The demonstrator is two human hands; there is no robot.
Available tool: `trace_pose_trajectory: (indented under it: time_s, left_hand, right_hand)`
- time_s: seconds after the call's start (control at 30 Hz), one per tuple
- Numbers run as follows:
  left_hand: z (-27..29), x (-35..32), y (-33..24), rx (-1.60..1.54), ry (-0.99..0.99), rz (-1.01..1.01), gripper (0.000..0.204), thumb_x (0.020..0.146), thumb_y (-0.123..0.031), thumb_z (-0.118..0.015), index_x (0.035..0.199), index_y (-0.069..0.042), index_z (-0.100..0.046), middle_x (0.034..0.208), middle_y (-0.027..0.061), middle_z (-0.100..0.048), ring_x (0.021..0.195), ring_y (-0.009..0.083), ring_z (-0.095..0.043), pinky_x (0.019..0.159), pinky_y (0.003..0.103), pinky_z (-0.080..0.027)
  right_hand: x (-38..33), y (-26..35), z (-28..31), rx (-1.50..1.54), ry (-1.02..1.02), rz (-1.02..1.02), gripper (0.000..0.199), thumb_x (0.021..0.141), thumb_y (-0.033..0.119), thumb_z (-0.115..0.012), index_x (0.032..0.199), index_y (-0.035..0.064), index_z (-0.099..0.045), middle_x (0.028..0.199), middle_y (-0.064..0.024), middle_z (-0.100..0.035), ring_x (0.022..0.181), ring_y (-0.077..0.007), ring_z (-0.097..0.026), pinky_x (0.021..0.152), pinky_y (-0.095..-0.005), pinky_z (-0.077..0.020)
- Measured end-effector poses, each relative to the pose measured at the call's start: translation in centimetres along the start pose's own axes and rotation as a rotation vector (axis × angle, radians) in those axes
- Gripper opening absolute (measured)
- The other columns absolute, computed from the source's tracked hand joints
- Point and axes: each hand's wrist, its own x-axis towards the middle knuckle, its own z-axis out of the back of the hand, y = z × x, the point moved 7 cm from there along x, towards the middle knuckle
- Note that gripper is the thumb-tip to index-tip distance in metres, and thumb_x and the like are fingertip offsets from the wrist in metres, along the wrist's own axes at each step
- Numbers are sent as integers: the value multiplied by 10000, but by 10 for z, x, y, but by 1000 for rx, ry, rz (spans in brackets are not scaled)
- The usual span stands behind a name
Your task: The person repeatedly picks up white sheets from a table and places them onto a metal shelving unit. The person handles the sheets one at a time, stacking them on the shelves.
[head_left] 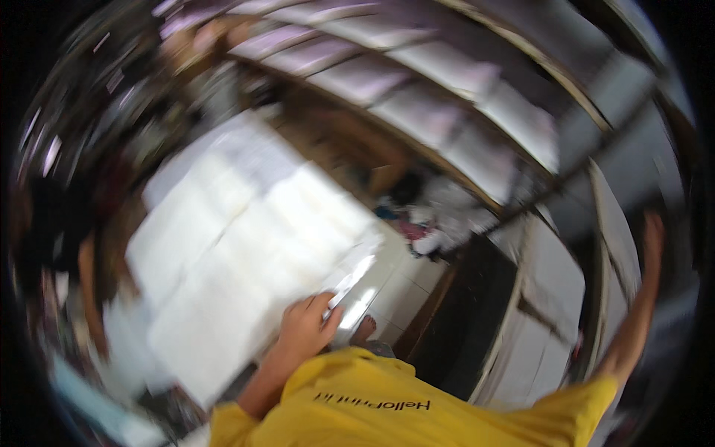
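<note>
Fingers [313, 302] of the left hand [307, 322] lie half bent at the near right edge of one large white stack [223, 261]; blur hides whether they grip or only rest there. Well apart, out to the right, the right hand [653, 223] is raised at the end of an outstretched arm; whether it is wide, narrow or holding anything, I cannot tell.

The white stack spreads ahead and to the left of the left hand. It lies aslant, its right side running from beside that hand away toward the upper left. At least one seam crosses its top, slanting from lower left to upper right; its long axis is unclear, as is the number of pieces in it.

One yellow shirt [417, 406] fills the space between the arms. One bare foot [365, 328] shows just right of the left hand, on pale floor tiles [406, 287]. Between the hands stand one dark panel [469, 313] and some white panels [551, 283].

Farther ahead, two rows of white piles [413, 112] sit on shelves, too smeared to count. Left of the left hand, one co-worker's arm [89, 290] hangs down.
</note>
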Motion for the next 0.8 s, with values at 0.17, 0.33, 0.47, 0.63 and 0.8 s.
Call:
trace_pose_trajectory:
  time_s: [0.17,0.33,0.47,0.63,0.8]
  left_hand:
    - [24,-24,11,148,-151,41,229,885,-214,-667,1029,-36,-643,815,130,-654,693,341,-643,667,418,-525]
    - [74,-74,44,256,-393,241,226,883,-203,-678,1040,-43,-646,853,109,-632,729,322,-643,662,413,-520]
    - [99,-112,76,400,-536,376,248,870,-197,-679,1054,-34,-648,934,132,-626,825,321,-635,699,427,-523]
    - [127,-158,143,771,-612,730,242,828,-207,-698,961,-12,-644,962,151,-625,929,286,-630,745,437,-531]
    - [130,-178,196,737,-492,906,196,823,-170,-673,922,-11,-615,859,146,-647,817,316,-671,713,448,-551]
  right_hand:
    - [39,149,-90,166,139,221,371,1014,334,-579,1261,57,-603,870,63,-513,703,-31,-392,602,-204,-316]
    - [-45,369,-216,302,334,411,280,1031,291,-561,1190,70,-628,771,103,-403,641,-8,-294,545,-209,-220]
    - [-170,477,-280,597,496,412,267,1011,272,-584,1186,77,-634,758,95,-413,644,-2,-321,546,-192,-241]
    - [-288,518,-384,1016,844,366,200,998,201,-589,1156,82,-623,704,69,-448,583,-18,-370,500,-197,-269]
    - [-383,575,-419,1034,1151,336,195,985,180,-599,1144,70,-619,728,56,-491,602,-26,-416,515,-192,-303]
